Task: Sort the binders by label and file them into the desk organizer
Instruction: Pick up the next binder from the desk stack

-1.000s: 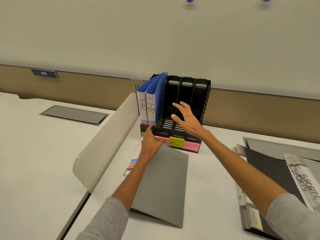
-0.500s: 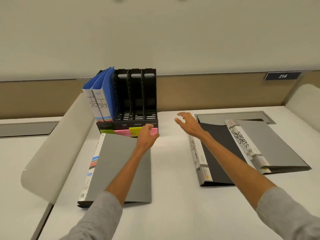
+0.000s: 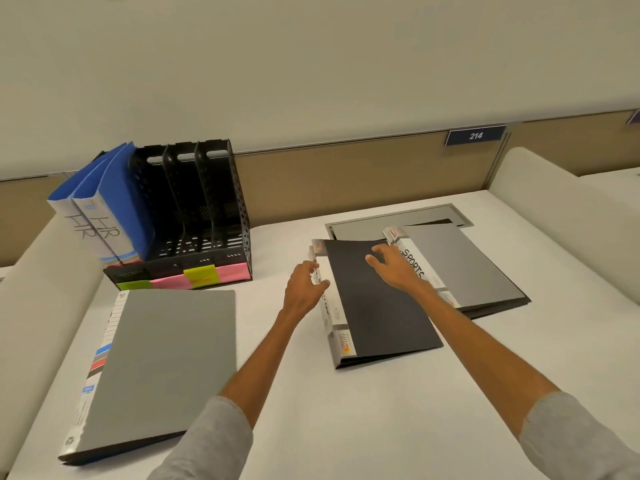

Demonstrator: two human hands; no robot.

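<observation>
Desk [image 3: 346, 420] status, clock directions from the wearer.

- Desk organizer [image 3: 221, 216]: black, four slots, at 10 o'clock against the back panel [image 3: 346, 174].
- Two blue binders [image 3: 104, 206] marked HR stand in the organizer's leftmost slot, tilted left.
- Sticky notes [image 3: 201, 277] in green, pink and yellow run along the organizer's front lip.
- Gray binder [image 3: 162, 368]: flat at 8 o'clock, just in front of the organizer. Spine faces left and has colour stripes on it.
- Black binder [image 3: 377, 313]: flat at 12 to 1 o'clock, white spine on the left, turned slightly counterclockwise.
- SPORTS binder [image 3: 464, 265]: gray cover, flat at 2 o'clock, spine just beside the black binder's far right corner. A dark cover edge shows beneath it. It partly covers a gray hatch [image 3: 363, 225] set in the desk on its 12 o'clock side.

Left hand [image 3: 304, 287]: at the upper end of the black binder's spine, fingers curled over it, thumb on the cover side. It makes a narrow claw; I cannot tell whether it grips or only touches.

Right hand [image 3: 394, 268]: over the black cover's far right corner, fingers spread wide and loosely bent, holding nothing. I cannot tell whether it touches the cover.

Both sleeves [image 3: 214, 441] are gray. A plate reading 214 [image 3: 475, 135] sits on the back panel at 1 o'clock. A padded divider [image 3: 38, 299] runs along the desk's 9 o'clock edge.
</observation>
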